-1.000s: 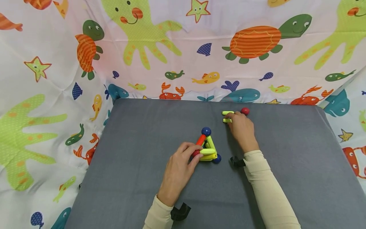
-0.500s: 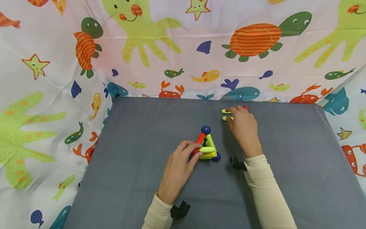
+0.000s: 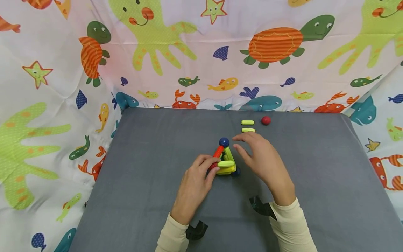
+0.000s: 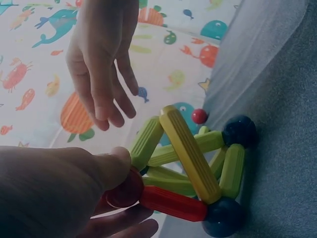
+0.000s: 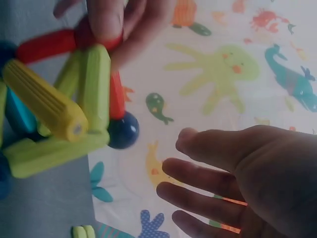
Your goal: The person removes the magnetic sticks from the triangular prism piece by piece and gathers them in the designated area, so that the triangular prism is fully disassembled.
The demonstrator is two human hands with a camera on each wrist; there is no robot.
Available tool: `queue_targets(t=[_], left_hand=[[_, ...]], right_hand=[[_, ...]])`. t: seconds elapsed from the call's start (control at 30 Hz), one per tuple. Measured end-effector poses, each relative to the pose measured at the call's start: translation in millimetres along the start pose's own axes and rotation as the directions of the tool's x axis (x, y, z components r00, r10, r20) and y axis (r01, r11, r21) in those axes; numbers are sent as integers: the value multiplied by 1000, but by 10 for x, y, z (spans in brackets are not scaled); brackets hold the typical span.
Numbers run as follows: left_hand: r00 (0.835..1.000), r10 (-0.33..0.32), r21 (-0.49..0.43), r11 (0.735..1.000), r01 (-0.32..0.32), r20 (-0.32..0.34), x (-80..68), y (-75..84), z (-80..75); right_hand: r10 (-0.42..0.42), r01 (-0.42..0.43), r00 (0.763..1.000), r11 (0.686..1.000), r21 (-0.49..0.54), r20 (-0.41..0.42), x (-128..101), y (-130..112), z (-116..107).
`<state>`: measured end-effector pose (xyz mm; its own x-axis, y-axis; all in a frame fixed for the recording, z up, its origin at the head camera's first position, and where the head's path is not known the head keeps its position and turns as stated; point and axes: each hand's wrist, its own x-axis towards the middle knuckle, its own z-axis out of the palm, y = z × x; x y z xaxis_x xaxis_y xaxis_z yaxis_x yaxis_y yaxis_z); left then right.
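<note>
Left hand (image 3: 193, 183) pinches the red ball end of the stick frame (image 3: 225, 161) mid-counter (image 3: 151, 147), right hand (image 3: 262, 159) hovers open and empty beside it, so I'd keep that pinch firm while adding pieces.

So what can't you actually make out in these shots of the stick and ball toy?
- Head view: the left hand covers the red ball corner of the magnetic stick-and-ball pyramid.
- Head view: the right hand hides most of one dark blue ball.
- Right wrist view: two loose yellow-green sticks cut off by the bottom edge.
</note>
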<state>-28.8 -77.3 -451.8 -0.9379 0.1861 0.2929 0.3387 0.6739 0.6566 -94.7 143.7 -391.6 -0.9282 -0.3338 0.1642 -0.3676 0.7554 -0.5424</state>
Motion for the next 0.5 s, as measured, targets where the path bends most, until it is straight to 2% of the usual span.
queue_targets(t=[0.27, 0.5], left_hand=[[999, 8, 3, 1000, -8, -33, -7, 6, 8], [999, -17, 3, 1000, 18, -39, -7, 12, 5]], right_hand=[[-83, 85, 995, 996, -32, 60, -158, -45, 217], [-156, 159, 984, 987, -31, 87, -228, -69, 370]])
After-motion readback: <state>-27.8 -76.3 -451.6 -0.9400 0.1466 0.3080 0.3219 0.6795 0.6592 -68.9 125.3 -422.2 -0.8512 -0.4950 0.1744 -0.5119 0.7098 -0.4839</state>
